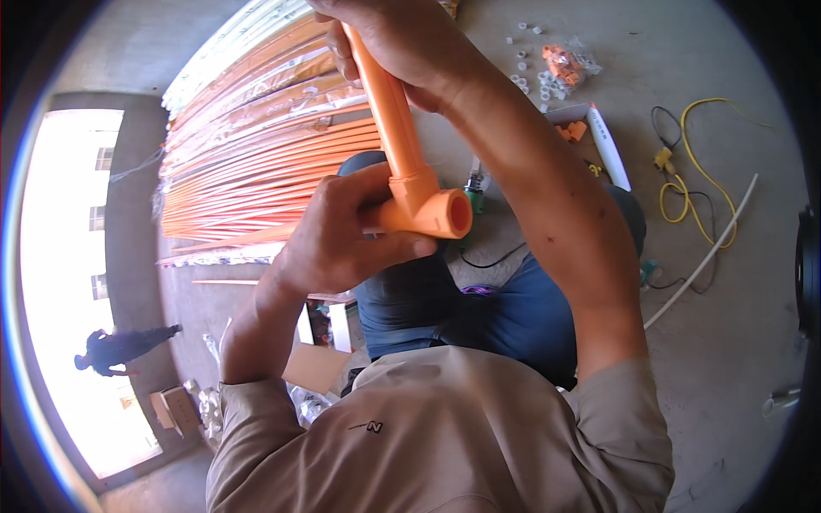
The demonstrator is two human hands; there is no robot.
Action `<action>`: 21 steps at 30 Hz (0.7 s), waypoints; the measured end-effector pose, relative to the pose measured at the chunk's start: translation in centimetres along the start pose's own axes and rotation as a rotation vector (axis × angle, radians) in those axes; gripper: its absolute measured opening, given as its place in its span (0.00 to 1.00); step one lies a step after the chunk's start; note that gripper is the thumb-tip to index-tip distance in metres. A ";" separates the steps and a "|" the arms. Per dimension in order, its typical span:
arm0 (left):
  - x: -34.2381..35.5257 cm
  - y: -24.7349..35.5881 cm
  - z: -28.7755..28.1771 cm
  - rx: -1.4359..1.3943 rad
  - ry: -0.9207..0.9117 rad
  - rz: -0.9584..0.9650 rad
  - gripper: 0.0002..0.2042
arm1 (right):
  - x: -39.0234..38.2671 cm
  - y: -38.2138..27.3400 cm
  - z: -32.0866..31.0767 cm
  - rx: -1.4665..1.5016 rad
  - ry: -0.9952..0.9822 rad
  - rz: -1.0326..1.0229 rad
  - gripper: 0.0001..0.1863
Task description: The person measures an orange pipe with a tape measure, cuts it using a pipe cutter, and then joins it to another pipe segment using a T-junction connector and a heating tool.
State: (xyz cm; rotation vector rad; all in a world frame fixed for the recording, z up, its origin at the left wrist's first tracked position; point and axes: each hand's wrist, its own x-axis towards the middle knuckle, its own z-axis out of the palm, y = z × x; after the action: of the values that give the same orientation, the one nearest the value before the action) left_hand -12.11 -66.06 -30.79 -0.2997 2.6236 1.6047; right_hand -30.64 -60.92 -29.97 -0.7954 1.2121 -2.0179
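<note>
My left hand [338, 231] is closed round an orange plastic tee fitting [432, 212], thumb along its lower side. One open end of the fitting faces right. Out of its upper branch rises an orange pipe [386, 107], tilted a little to the left. Higher up, my right hand [389, 38] wraps round that pipe, its fingertips showing on the left side. The top of the pipe is hidden by this hand and the picture's edge. Behind the fitting, a green tool [473, 197] with a dark cord stands between my knees, partly covered.
Long orange pipes [265, 192] lie stacked at the left, some in plastic wrap. White fittings [546, 85], a bag of orange fittings [563, 64] and an open box [609, 145] are beyond my right arm. A yellow cable [727, 184] and white pipe [705, 256] lie right. A person [124, 346] is far left.
</note>
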 end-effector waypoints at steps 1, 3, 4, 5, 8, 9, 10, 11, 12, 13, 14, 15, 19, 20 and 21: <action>0.3 -0.9 0.2 0.038 0.018 -0.009 0.23 | 0.4 0.0 0.0 -0.034 -0.084 -0.034 0.22; 1.0 -1.7 0.7 0.103 0.069 0.042 0.23 | 0.7 -0.9 0.4 -0.062 -0.228 -0.056 0.19; 1.4 -2.1 0.9 0.188 0.125 0.074 0.23 | 0.8 -0.9 0.6 -0.086 -0.233 -0.051 0.19; 2.0 -2.6 1.1 0.153 0.185 0.076 0.23 | 1.0 -1.0 0.7 -0.089 -0.270 -0.089 0.19; 3.9 -2.5 0.1 0.228 0.119 -0.037 0.23 | 1.5 -1.7 1.5 -0.127 -0.332 -0.100 0.17; 4.8 -2.6 -0.2 0.302 0.129 0.019 0.20 | 1.5 -2.1 1.8 -0.139 -0.346 -0.076 0.16; 5.7 -3.3 -0.9 0.288 0.140 0.028 0.20 | 1.3 -2.8 2.5 -0.156 -0.354 -0.072 0.16; 6.8 -4.6 -1.4 0.335 0.152 0.120 0.20 | 0.8 -3.6 3.2 -0.202 -0.339 -0.099 0.15; 7.7 -4.9 -1.7 0.381 0.157 0.215 0.20 | 0.6 -4.1 3.5 -0.248 -0.315 -0.126 0.14; 8.1 -4.2 -2.2 0.428 0.113 0.112 0.20 | 1.1 -3.5 3.4 -0.264 -0.315 -0.122 0.14; 9.0 -5.2 -2.3 0.416 0.115 0.121 0.20 | 1.8 -2.2 2.9 -0.299 -0.354 -0.185 0.13; 10.2 -7.0 -2.1 0.381 0.108 0.255 0.20 | 2.3 -1.4 2.6 -0.335 -0.394 -0.247 0.12; 12.6 -9.4 -2.0 0.375 0.147 0.570 0.20 | 2.3 -1.1 1.3 -0.382 -0.452 -0.205 0.11; 12.7 -9.7 -1.9 0.360 0.154 0.570 0.20 | 2.2 -1.3 0.8 -0.428 -0.467 -0.199 0.10; 12.8 -9.7 -1.8 0.409 0.125 0.497 0.20 | 2.0 -1.6 0.5 -0.476 -0.481 -0.191 0.09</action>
State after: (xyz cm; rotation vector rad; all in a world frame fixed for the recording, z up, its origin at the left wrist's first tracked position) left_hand -22.66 -73.69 -40.34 0.3055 3.2137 1.1062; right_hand -31.80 -62.17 -28.00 -1.5751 1.3707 -1.5440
